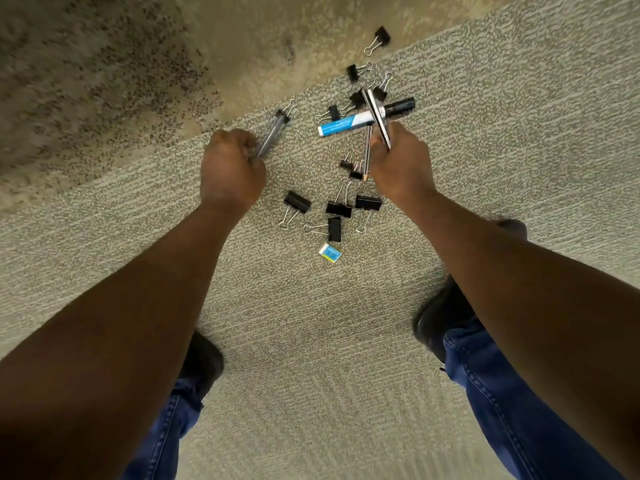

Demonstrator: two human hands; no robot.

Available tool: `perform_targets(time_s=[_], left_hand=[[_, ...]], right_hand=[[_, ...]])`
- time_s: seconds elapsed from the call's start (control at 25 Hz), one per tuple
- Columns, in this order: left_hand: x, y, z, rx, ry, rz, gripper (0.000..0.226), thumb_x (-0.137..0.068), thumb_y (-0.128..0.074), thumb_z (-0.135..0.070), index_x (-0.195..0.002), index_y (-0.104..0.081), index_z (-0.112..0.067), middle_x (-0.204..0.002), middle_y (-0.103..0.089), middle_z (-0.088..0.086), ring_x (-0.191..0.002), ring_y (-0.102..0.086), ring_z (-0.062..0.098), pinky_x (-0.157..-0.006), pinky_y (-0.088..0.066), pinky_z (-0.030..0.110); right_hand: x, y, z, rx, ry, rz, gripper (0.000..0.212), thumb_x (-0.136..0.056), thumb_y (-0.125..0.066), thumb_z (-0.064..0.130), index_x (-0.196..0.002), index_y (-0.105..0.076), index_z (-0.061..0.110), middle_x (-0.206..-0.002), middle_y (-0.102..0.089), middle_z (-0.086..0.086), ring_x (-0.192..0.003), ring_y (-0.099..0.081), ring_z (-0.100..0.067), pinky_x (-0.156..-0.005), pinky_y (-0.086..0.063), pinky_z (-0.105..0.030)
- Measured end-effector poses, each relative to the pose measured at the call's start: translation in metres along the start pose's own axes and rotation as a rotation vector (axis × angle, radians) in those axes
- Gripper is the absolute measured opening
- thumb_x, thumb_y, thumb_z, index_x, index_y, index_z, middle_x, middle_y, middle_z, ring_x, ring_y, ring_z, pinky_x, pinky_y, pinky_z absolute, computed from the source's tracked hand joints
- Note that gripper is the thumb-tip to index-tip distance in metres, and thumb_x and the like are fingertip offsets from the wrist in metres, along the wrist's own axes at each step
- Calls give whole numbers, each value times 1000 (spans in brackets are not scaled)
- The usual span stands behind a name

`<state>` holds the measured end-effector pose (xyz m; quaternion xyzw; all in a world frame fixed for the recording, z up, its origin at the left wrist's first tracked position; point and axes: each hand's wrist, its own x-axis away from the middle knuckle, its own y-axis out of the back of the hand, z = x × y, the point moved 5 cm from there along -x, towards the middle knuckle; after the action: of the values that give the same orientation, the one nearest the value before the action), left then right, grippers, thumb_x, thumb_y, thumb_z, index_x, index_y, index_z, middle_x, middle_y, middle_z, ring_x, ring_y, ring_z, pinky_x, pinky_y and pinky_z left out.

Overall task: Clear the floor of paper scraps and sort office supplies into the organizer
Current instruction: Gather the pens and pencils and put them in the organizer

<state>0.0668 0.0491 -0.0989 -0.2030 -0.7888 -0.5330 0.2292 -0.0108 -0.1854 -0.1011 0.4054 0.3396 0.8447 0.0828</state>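
My left hand (231,168) grips a clear-barrelled pen (273,133) that points up and away over the carpet. My right hand (398,161) holds a bundle of dark pencils (377,119), one tip pointing down past the fist. Just beyond the right hand a blue-and-white marker with a black cap (363,118) lies on the carpet. Several black binder clips (297,202) are scattered between and beyond both hands. A small white, blue and yellow eraser (330,252) lies nearest me, below the clips.
Grey-green carpet (311,323) covers the floor, with a tan speckled strip (138,81) at the far left. My two black shoes (440,317) and blue jeans legs stand at the bottom. More clips (381,38) lie at the far top.
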Motion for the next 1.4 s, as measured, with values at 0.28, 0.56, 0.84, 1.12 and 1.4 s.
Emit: perform_targets(time_s=[0.28, 0.56, 0.84, 1.12, 1.4], left_hand=[[13, -1, -20, 58, -125, -132, 27, -90, -55, -15, -116, -63, -10, -115, -58, 10, -103, -57, 21, -82, -46, 22], [24, -14, -48, 152, -233, -54, 27, -90, -55, -12, -115, -65, -10, -110, -63, 8, -98, -61, 19, -88, -52, 33], [65, -38, -93, -67, -806, 185, 39, -87, -60, -9, -126, -57, -9, -126, -61, 7, -119, -51, 26, -99, -46, 43], [63, -13, -76, -5, -950, 98, 17, -91, -63, -19, -99, -71, -7, -104, -68, 10, -92, -63, 26, -75, -54, 41], [36, -1, -50, 855, 163, 319, 21, -94, -41, -4, -98, -50, -23, -66, -67, 0, -67, -67, 18, -64, -55, 28]], right_hand=[[-9, 2, -17, -32, -122, -84, 21, -86, -68, 36, -83, -58, 18, -68, -56, 8, -55, -53, -3, -46, -38, -18], [-8, -3, -17, -38, -253, 98, 30, -77, -73, 32, -93, -60, 10, -76, -60, 2, -64, -58, -13, -49, -43, -20], [25, -9, -15, -488, -360, 976, 23, -79, -72, 21, -64, -55, 22, -50, -31, 8, -43, -21, -8, -38, -16, -19], [24, -10, 3, -520, -322, 1274, 22, -85, -66, 35, -82, -67, 14, -47, -32, 12, -38, -21, -2, -38, -17, -17], [4, -8, 26, -974, -365, 718, 18, -91, -43, 14, -98, -59, 10, -66, -50, -1, -53, -42, -11, -53, -37, -26]])
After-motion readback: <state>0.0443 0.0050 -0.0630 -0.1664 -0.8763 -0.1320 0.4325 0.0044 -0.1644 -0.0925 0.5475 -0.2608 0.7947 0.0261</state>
